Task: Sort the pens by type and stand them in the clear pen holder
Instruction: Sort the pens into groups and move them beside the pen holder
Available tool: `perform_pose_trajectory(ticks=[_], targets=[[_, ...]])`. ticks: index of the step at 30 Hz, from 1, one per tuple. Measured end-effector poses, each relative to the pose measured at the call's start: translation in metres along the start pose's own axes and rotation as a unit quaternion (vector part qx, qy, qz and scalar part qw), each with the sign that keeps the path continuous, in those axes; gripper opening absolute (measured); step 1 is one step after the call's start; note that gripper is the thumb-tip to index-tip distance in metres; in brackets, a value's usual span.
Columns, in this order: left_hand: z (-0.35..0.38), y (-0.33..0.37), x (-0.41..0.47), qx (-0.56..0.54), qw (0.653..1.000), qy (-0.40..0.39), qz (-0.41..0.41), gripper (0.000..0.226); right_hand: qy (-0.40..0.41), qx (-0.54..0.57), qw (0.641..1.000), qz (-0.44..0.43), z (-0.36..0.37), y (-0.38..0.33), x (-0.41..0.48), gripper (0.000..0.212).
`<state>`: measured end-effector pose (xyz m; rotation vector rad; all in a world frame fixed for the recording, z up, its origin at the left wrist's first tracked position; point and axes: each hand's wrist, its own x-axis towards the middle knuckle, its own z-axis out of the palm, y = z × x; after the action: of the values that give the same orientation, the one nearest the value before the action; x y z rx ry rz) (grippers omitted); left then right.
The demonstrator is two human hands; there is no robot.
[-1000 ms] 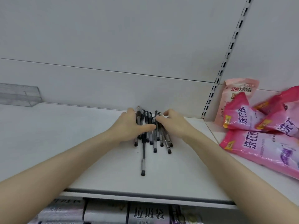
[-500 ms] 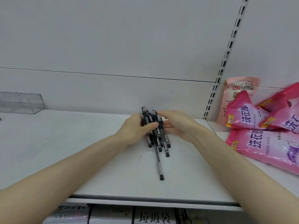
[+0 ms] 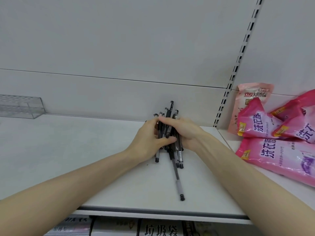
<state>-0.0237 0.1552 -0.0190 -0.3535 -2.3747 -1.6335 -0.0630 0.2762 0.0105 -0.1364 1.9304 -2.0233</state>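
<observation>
Black pens (image 3: 170, 109), gripped by left hand (image 3: 147, 144) and right hand (image 3: 186, 133), lie unsorted. Clear pen holder (image 3: 21, 108) at nine o'clock looks empty.

Two bare hands are clasping one bundle of pens (image 3: 169, 114) between them.

The left forearm (image 3: 76, 181) and right forearm (image 3: 238, 176) are reaching forward from the lower corners of the view and meeting at the centre. The left hand (image 3: 148, 140) is cupping the bundle from the left, fingers curling round the far side, thumb (image 3: 167, 140) lying across the near side. The right hand (image 3: 186, 133) is gripping from the right, its back facing up, fingers (image 3: 166, 120) wrapping over the top to meet the left hand's fingertips.
</observation>
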Motion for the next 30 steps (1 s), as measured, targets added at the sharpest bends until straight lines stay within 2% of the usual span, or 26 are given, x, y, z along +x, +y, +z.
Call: perform_pose_trajectory(ticks=[3,5,8,11,13,15,17,20,24,27,30], targets=[[0.002,0.004,-0.001,0.013,1.000,0.009,0.005,0.032,0.022,0.012,1.000,-0.003,-0.001,0.000,0.000,0.010],[0.001,0.006,-0.001,0.017,1.000,0.003,-0.008,0.035,0.033,0.021,0.999,0.004,-0.003,0.000,0.001,0.018],[-0.005,0.010,-0.003,-0.053,0.997,-0.034,-0.035,0.039,0.039,0.046,0.998,0.020,-0.005,0.001,0.001,0.021],[-0.014,0.008,-0.004,-0.123,0.989,-0.038,-0.068,0.063,0.052,0.064,0.996,0.022,-0.006,0.003,0.005,0.005],[-0.018,0.007,-0.004,-0.122,0.989,-0.035,-0.073,0.073,0.069,0.043,0.997,0.016,-0.005,0.005,0.007,0.007],[-0.018,0.009,-0.005,-0.095,0.993,-0.020,-0.060,0.063,0.085,0.035,0.996,0.005,-0.003,0.005,0.006,0.009],[-0.017,0.011,-0.007,-0.009,0.999,0.011,-0.038,0.045,0.106,0.020,0.994,-0.018,-0.003,0.003,0.005,0.016],[-0.014,0.010,-0.011,0.079,0.996,0.008,-0.039,0.045,0.158,-0.005,0.984,-0.078,-0.007,-0.003,0.004,0.020],[-0.010,0.015,-0.011,0.047,0.997,-0.024,-0.054,0.066,0.183,0.018,0.965,-0.187,-0.010,-0.016,-0.002,0.008],[-0.010,0.025,-0.001,0.010,0.998,-0.060,-0.032,0.075,0.182,-0.004,0.932,-0.314,-0.008,-0.031,-0.015,0.024],[-0.009,0.029,0.008,0.044,0.994,-0.098,-0.006,0.076,0.178,-0.051,0.903,-0.388,-0.003,-0.037,-0.026,0.024]])
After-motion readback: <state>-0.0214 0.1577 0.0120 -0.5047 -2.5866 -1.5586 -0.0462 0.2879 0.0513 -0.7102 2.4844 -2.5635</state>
